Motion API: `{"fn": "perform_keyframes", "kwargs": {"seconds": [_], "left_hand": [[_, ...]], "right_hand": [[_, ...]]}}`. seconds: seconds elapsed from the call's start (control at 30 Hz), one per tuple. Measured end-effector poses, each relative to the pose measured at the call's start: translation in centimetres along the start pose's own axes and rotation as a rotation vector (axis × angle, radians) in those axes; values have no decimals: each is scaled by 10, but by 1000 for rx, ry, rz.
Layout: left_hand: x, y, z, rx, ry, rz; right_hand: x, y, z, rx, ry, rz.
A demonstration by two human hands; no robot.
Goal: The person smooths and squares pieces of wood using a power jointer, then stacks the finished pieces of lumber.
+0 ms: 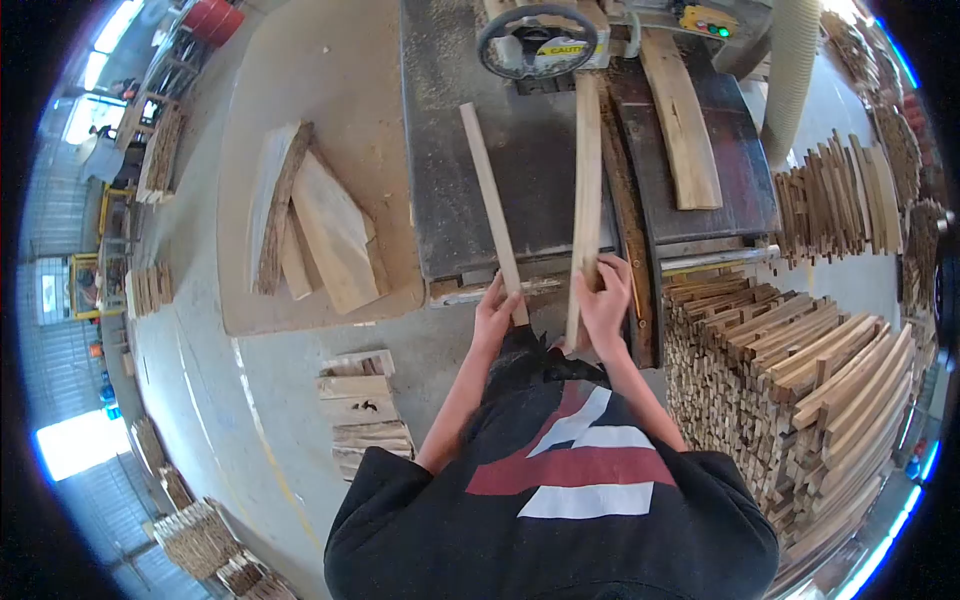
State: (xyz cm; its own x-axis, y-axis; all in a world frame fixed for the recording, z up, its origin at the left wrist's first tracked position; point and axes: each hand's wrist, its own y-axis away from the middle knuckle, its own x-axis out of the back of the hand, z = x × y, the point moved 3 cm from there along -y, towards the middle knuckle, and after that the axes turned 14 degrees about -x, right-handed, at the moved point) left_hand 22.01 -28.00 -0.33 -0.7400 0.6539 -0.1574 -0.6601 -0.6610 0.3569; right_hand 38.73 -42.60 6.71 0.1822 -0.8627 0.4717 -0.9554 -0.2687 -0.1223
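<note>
My left hand (492,312) is closed around the near end of a narrow wooden strip (488,190), whose far part lies over the dark machine table (440,180). In my right hand (604,308) is a wider wooden board (587,180), gripped near its close end. That board reaches away from me to the machine head (560,40) below a black handwheel (536,42); its far end is hard to make out there. A metal fence rail (632,200) runs just right of the board.
Another plank (685,130) rests on the table's right side. Stacked wooden strips (780,350) fill the floor at my right. Left are offcuts (335,235) on a brown sheet (240,200) and short boards (365,410). A ribbed hose (793,80) hangs at back right.
</note>
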Motion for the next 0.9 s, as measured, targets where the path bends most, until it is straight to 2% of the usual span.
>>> {"fn": "perform_keyframes", "kwargs": {"seconds": [0.1,0.17,0.2,0.3,0.37,0.43,0.47,0.57,0.6,0.63,0.7,0.73,0.77,0.83,0.87,0.9], "left_hand": [[5,-6,2,20,-8,-35],[8,-7,1,56,12,-57],[9,-7,0,38,15,-63],[6,-10,-5,-3,71,-69],[5,-11,-7,-29,119,-61],[6,-12,-5,-48,92,-109],[8,-13,-5,-51,98,-95],[13,-15,-12,-30,-32,-132],[13,-15,-10,-57,-8,-135],[14,-15,-10,-81,14,-140],[13,-17,-14,-69,35,-128],[14,-17,-16,-68,51,-125],[15,-17,-17,-69,50,-126],[17,-19,-18,-73,-21,-154],[17,-20,-15,-72,-22,-159],[17,-20,-13,-96,-34,-152]], "right_hand": [[-49,-4,4,24,75,-24],[-80,-7,19,-262,-106,-314],[-85,-9,13,-126,-1,-346],[-100,-5,7,-212,74,-467],[-99,0,5,-190,71,-420],[-91,9,5,-288,237,-197],[-90,14,5,-279,239,-210],[-84,27,19,-407,133,-478],[-78,26,13,-183,160,-418],[-75,25,-2,-189,164,-425],[-74,22,-18,-608,-363,-400],[-76,20,-8,-670,-334,-230],[-75,18,5,-670,-335,-229],[-80,20,46,-750,19,-388],[-86,31,57,-766,-126,-420],[-84,31,52,-770,-123,-415]]}}
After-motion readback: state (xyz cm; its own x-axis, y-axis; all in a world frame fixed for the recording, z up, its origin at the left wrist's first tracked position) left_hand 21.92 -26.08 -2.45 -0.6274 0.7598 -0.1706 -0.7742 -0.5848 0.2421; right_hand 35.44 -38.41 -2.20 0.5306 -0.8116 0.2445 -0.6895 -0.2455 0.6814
